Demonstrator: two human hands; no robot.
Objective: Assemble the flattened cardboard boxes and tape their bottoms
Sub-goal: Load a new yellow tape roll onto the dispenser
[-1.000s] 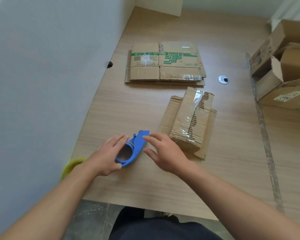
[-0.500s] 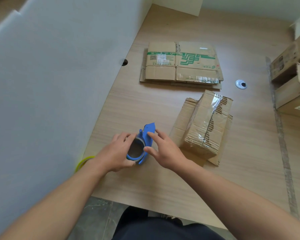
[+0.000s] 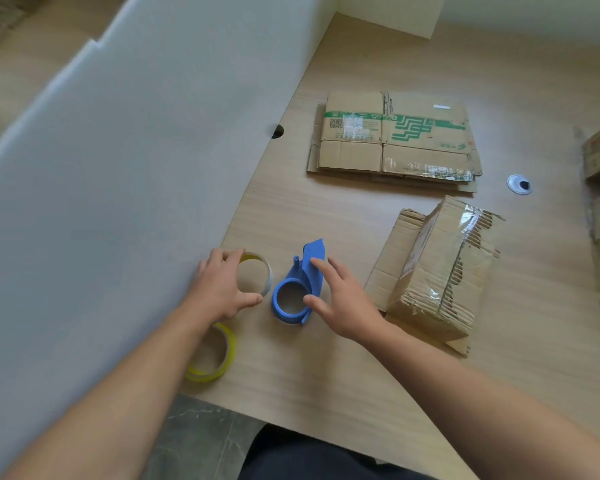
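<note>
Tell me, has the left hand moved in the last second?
Yes. The left hand has left the blue tape dispenser and gone leftward toward the white partition, where it now grips a tape roll.

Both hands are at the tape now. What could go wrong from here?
1. The near roll lies at the table edge under the left forearm; a nudge could knock it off.
2. The right hand touches the dispenser only with fingertips, so it may slide if the left hand pushes the far roll onto it.
</note>
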